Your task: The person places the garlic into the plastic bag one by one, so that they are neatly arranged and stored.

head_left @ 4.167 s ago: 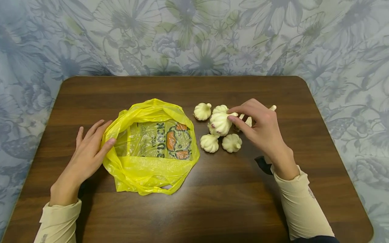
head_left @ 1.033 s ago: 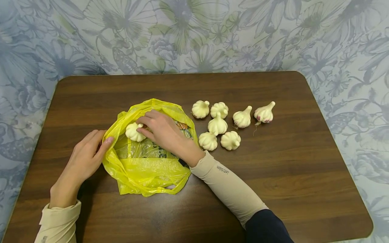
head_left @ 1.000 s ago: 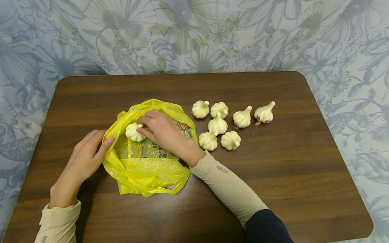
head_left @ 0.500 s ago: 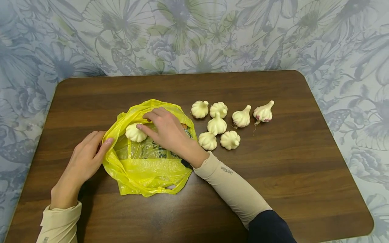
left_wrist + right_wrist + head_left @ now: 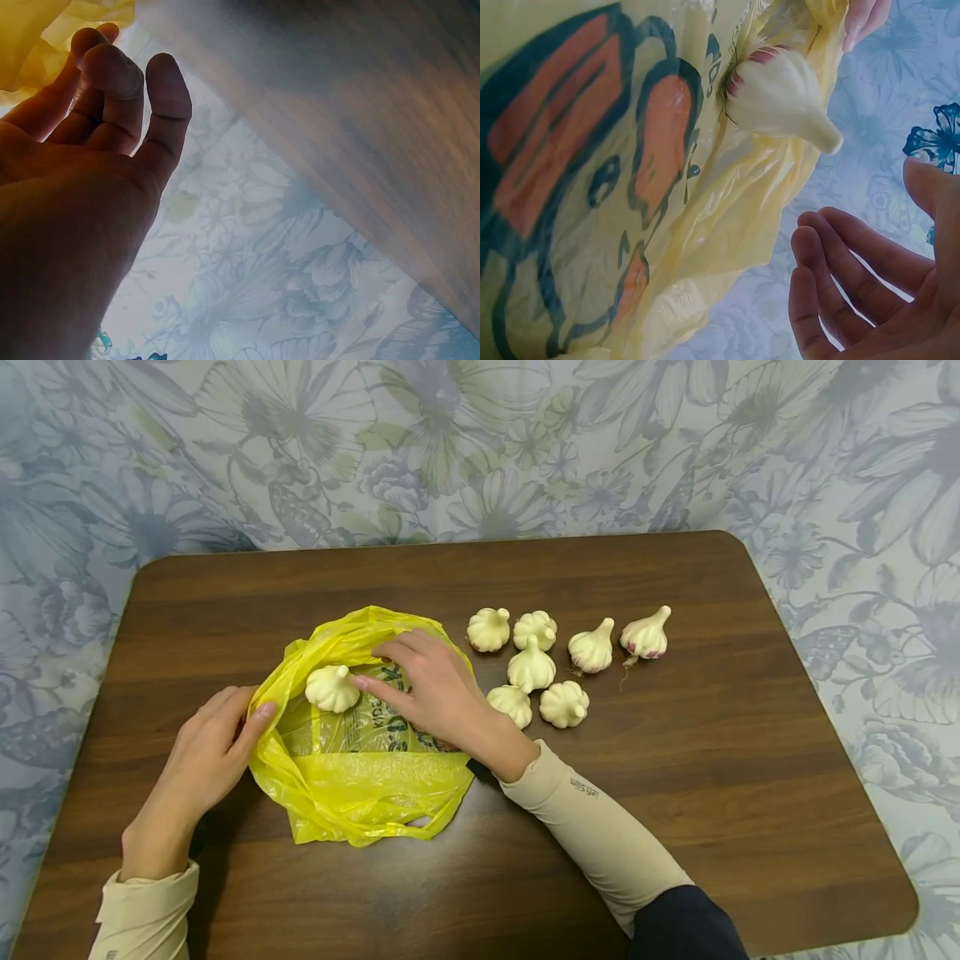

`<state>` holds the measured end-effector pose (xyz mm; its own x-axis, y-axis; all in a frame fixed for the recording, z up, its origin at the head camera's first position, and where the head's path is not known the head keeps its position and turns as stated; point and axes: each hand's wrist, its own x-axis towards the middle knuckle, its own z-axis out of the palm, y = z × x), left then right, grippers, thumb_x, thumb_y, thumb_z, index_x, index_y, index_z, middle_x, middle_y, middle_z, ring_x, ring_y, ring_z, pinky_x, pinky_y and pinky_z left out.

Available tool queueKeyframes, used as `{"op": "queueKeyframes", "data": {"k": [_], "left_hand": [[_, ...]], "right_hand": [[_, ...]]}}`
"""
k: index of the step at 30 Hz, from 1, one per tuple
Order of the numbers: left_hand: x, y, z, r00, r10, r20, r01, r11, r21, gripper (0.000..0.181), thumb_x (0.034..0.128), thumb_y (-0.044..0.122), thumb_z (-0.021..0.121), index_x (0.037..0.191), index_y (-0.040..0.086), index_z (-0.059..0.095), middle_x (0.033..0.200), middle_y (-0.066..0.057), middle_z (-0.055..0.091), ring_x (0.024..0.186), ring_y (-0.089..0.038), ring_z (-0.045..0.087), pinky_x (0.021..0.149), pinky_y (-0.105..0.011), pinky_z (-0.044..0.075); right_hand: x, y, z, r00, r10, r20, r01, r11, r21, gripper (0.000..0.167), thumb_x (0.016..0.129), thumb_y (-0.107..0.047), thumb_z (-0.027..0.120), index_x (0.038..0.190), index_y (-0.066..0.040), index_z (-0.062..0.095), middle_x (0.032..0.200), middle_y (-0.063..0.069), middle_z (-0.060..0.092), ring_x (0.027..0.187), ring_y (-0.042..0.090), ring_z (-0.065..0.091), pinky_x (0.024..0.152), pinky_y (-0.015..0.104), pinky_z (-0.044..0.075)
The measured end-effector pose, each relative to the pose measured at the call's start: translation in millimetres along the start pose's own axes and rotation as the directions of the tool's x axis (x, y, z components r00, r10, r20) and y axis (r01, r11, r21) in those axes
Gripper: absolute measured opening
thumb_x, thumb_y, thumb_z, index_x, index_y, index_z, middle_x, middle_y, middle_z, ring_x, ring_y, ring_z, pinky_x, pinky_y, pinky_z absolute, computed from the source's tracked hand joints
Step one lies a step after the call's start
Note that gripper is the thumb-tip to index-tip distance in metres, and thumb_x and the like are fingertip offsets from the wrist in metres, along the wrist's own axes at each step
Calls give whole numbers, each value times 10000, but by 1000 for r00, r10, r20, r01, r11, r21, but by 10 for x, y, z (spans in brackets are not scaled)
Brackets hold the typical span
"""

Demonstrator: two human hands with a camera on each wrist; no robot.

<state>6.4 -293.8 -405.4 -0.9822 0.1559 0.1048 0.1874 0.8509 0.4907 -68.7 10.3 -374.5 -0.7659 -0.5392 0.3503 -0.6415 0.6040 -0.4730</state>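
Observation:
A yellow plastic bag [image 5: 375,777] lies on the table with its mouth facing up and dark print showing inside. My left hand [image 5: 206,747] holds its left rim, thumb inside the mouth and the other fingers outside. One garlic bulb [image 5: 332,689] rests in the bag near that rim, its stem pointing right; the right wrist view shows purple streaks at the bulb's root end [image 5: 772,94]. Just right of it, my right hand [image 5: 442,689] hovers over the bag mouth with fingers spread and nothing between them. The right wrist view shows a gap between these fingers and the bulb.
Right of the bag lie several garlic bulbs [image 5: 532,665] in a loose group. Farther right is a purple-streaked bulb [image 5: 647,633] with trailing roots. Everything sits on a brown wooden table [image 5: 675,793], with a floral wall covering [image 5: 480,460] behind its back edge.
My right hand has carried a garlic bulb from the group into the bag, let go of it and drawn back slightly to the right. My left hand keeps its hold on the rim.

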Motion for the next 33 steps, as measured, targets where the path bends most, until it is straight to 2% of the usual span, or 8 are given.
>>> {"op": "queueKeyframes", "data": {"k": [3,9,16,25,29,33], "left_hand": [[-17,-7,-4,1000,1,-7,-1,1000,3,369,1109,300,546,1331,16,627,1138,-155,638,951,-287,526,832,-480,428],[-47,-9,13,1000,4,-14,-3,1000,7,350,1106,296,556,1317,29,638,1106,-126,637,928,-246,504,802,-357,381],[-38,10,17,1000,5,-13,-5,1000,9,354,1105,296,558,1322,29,638,1109,-129,637,925,-249,511,803,-361,400],[-53,17,17,1000,5,-20,-5,1000,10,356,1103,299,563,1323,30,640,1085,-115,633,910,-221,491,778,-297,376],[-56,17,30,1000,10,-23,-10,1000,11,347,1102,298,565,1317,38,643,1077,-107,630,907,-216,490,773,-295,375],[-55,16,33,1000,11,-24,-11,1000,15,343,1101,300,567,1318,47,643,1069,-98,625,902,-209,481,764,-294,370]], "right_hand": [[-23,6,-20,999,-28,-28,28,1000,-3,403,1017,-468,688,1200,-115,752,1124,1,721,1086,159,658,941,280,526],[-89,-2,-59,998,-51,-23,51,999,9,388,1033,-442,673,1202,-101,753,1115,18,728,1064,154,644,936,275,516],[-225,54,-156,998,-34,-44,35,999,22,403,1010,-429,712,1212,-82,752,1131,30,728,1042,168,642,919,293,518],[-332,127,-254,997,-45,-67,46,999,16,381,1014,-405,712,1194,-72,754,1126,52,743,1058,193,659,925,315,535],[-388,189,-350,995,-32,-97,34,999,26,361,1002,-364,738,1202,-64,746,1127,70,735,1050,203,653,896,335,538],[-414,263,-450,991,-13,-132,19,999,47,350,1000,-325,745,1212,-47,740,1143,82,734,1076,220,665,926,358,541]]}}
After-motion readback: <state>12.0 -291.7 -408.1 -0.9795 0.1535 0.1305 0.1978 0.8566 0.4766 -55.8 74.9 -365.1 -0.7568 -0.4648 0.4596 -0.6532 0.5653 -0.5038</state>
